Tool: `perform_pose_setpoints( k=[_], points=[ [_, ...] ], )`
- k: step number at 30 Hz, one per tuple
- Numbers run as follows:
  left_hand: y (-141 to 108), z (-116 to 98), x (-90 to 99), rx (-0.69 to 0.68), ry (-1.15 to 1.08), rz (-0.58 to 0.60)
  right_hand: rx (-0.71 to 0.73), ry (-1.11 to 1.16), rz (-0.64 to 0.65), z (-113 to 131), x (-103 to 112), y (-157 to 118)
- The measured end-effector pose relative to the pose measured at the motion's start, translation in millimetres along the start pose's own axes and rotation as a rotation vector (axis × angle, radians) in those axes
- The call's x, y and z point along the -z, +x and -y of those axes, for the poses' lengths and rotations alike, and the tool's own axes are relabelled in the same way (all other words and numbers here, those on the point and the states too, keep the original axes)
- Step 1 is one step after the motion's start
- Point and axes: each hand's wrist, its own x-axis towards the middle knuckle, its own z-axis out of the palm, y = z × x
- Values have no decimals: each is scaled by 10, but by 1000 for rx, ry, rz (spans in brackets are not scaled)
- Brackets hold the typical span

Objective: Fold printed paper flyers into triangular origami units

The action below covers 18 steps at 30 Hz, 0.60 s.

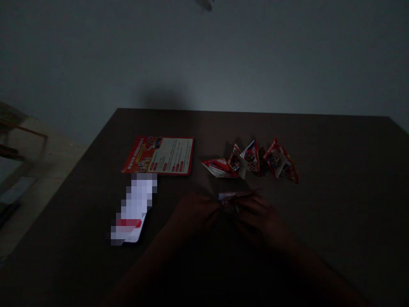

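In the dim head view, both hands meet over the near middle of the table around a folded piece of printed paper (232, 196). My left hand (198, 209) has its fingers closed at the paper's left edge. My right hand (263, 219) is closed on its right part, with fingers bent across it. Darkness hides the paper's lower part and the exact fingertips. Just beyond the hands stands a row of several folded red and white paper pieces (251, 158), with creased, pointed shapes.
A red-bordered printed leaflet (174, 155) lies flat at the left. Nearer, a phone (136, 234) with a bright, blurred-out screen touches or nearly touches it. The dark table (335, 170) reaches back to a pale wall (255, 55). Furniture parts show on the floor at far left.
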Motion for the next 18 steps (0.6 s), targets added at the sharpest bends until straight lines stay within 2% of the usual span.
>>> perform_pose_setpoints(
  k=[10, 18],
  points=[
    [8, -22, 14, 101, -49, 17, 6, -9, -8, -19, -17, -27],
    [34, -32, -5, 155, -123, 17, -80, 34, -21, -18, 11, -21]
  ],
)
